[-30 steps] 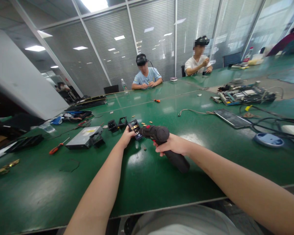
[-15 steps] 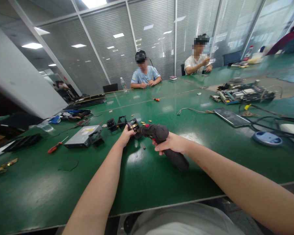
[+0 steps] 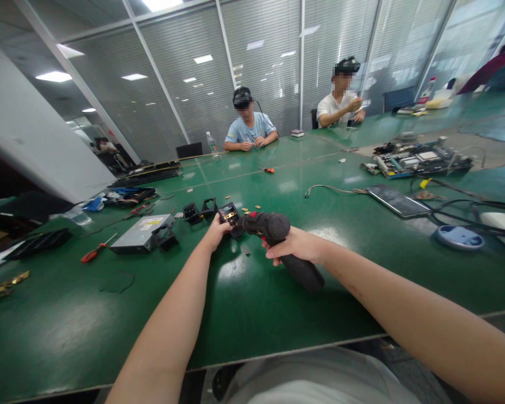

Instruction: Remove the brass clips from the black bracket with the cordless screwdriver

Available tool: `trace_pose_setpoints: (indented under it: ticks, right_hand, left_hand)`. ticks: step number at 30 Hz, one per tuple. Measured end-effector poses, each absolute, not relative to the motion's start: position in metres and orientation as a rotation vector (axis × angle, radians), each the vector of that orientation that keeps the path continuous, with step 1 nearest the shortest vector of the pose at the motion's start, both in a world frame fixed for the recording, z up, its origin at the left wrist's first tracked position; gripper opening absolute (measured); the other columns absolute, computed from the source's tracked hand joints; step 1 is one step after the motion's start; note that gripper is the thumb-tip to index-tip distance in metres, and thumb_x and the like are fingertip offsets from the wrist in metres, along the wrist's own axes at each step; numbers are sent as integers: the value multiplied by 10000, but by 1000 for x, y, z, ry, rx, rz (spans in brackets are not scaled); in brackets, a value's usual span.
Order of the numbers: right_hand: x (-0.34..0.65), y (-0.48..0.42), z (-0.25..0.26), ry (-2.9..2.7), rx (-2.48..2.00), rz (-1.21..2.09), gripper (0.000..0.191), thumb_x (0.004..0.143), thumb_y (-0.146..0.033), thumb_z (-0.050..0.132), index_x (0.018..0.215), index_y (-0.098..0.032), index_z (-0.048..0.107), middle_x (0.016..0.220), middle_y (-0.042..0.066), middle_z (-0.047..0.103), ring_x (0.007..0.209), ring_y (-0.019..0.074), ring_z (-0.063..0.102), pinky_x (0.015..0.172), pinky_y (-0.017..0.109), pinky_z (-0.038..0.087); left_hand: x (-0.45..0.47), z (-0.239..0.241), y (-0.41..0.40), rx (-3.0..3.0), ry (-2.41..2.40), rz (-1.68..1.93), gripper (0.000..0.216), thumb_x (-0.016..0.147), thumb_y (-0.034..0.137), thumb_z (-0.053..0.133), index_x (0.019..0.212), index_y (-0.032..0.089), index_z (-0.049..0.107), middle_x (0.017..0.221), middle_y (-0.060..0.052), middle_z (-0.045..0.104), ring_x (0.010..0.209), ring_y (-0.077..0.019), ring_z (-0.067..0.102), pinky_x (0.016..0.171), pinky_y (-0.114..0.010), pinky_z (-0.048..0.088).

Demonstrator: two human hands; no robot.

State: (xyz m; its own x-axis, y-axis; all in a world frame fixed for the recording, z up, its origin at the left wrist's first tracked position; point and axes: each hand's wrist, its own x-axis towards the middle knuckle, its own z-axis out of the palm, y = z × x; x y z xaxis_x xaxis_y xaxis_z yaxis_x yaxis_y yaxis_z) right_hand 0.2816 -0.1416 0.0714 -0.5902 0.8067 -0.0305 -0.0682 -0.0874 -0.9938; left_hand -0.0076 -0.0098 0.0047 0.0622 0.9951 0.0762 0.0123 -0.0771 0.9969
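My right hand point(image 3: 298, 246) is closed around the handle of a black electric screwdriver point(image 3: 278, 238) with a red trigger, its nose pointing left. The nose meets a small black part with brass contacts point(image 3: 229, 214), which my left hand point(image 3: 215, 232) grips and steadies on the green table point(image 3: 252, 314). Two similar black plastic pieces point(image 3: 201, 211) lie just left of it, and several tiny brass bits point(image 3: 248, 211) are scattered behind.
A grey metal drive point(image 3: 141, 233) and a red-handled screwdriver point(image 3: 93, 252) lie to the left. A tablet point(image 3: 398, 201), cables, a blue round pad point(image 3: 458, 237) and circuit boards point(image 3: 416, 160) sit to the right. Two people sit across the table.
The view has shifted slightly; both hands stay on the part and the electric screwdriver in nearly the same place.
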Motion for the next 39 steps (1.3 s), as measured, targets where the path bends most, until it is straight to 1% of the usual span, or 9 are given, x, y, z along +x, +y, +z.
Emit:
trace_pose_setpoints:
  ticks: [7, 11, 17, 21, 27, 33, 39]
  right_hand:
    - [282, -142, 72, -1548, -830, 1756, 301, 588, -187, 842, 823, -159, 656, 747, 0, 653, 580, 160, 658, 533, 264, 486]
    - [281, -142, 73, -1546, -833, 1747, 297, 586, -181, 841, 813, -160, 650, 765, 1, 649, 585, 159, 657, 542, 272, 489]
    - [280, -142, 73, -1552, -842, 1731, 306, 580, -189, 837, 823, -160, 653, 791, -2, 635, 574, 155, 655, 540, 278, 501]
    - [281, -142, 73, -1559, -848, 1716, 318, 588, -188, 839, 848, -165, 656, 803, -1, 645, 572, 157, 659, 539, 280, 507]
    - [281, -141, 71, -1562, -827, 1723, 309, 595, -196, 846, 824, -164, 641, 760, -11, 637, 570, 153, 650, 546, 275, 505]
    - [282, -142, 72, -1565, -820, 1730, 318, 604, -200, 851, 841, -162, 642, 760, -6, 644, 573, 154, 653, 546, 274, 500]
    - [283, -141, 72, -1567, -817, 1730, 308, 613, -198, 847, 834, -167, 634, 791, 1, 647, 589, 158, 660, 561, 284, 512]
  left_hand:
    - [-7, 5, -10, 1311, 1133, 1213, 641, 539, 183, 714, 1162, 220, 569, 1018, -22, 688, 929, -224, 661, 856, -369, 535]
    - [-7, 6, -11, 1311, 1137, 1211, 657, 539, 184, 704, 1180, 223, 567, 1037, -23, 693, 931, -229, 667, 870, -384, 540]
    - [-5, 9, -14, 1326, 1160, 1200, 660, 545, 190, 707, 1189, 228, 571, 1010, -13, 694, 927, -226, 664, 844, -369, 541]
    - [-4, 8, -13, 1316, 1152, 1209, 655, 539, 179, 697, 1180, 222, 568, 1016, -17, 698, 940, -231, 668, 866, -380, 539]
    - [-7, 5, -9, 1326, 1152, 1209, 653, 537, 185, 714, 1174, 225, 575, 1003, -21, 697, 913, -231, 665, 851, -371, 532]
    - [-9, 2, -6, 1338, 1152, 1211, 657, 544, 178, 709, 1187, 228, 580, 1012, -22, 702, 927, -234, 669, 837, -365, 544]
    - [-11, -2, -3, 1353, 1144, 1209, 657, 550, 182, 699, 1194, 236, 580, 1023, -17, 703, 936, -237, 675, 863, -387, 552]
